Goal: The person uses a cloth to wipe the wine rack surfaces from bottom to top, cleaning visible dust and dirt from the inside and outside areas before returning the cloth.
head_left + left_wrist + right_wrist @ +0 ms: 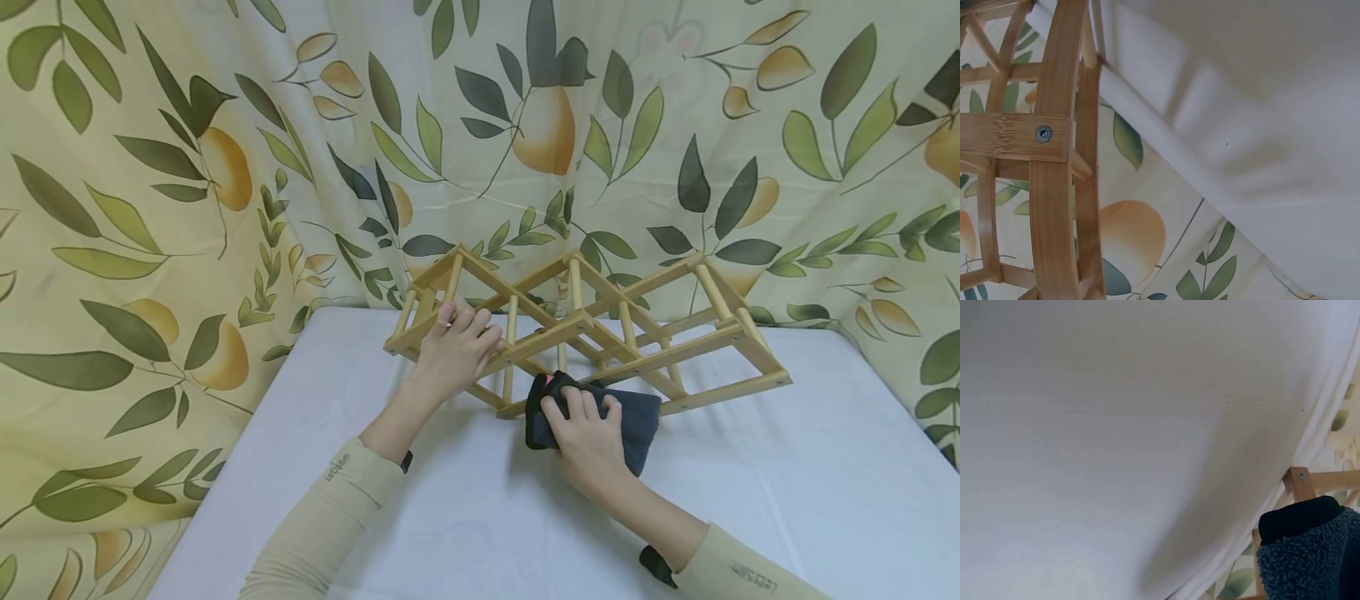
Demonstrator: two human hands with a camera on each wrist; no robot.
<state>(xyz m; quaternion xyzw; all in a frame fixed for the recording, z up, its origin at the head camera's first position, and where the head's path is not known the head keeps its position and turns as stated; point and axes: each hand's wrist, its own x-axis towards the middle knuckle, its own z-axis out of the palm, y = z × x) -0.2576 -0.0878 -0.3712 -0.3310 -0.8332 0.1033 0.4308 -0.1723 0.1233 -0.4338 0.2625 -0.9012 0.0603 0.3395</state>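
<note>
Shows honey-tan along the rack (579, 322), silver-grey on a screw (1044, 133). Reads dark navy on the cloth (637, 417), perhaps teal-blue in the dim right wrist view. Spreads white over the table covering (480, 533); repeats green leaves (645, 132) and orange fruit (543, 129) across the cream curtain (285, 208). Carries dark lettering (337, 467) on beige sleeves (318, 517).

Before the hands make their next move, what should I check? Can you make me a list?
1. Left hand holding the wooden rack: ok, its fingers curl over a slat.
2. Right hand holding the dark blue cloth: ok.
3. Sleeves away from the rack: ok, both end short of it.
4. Rack flat on the white table: cannot tell.
5. Screw tight: cannot tell, only its head shows.
</note>
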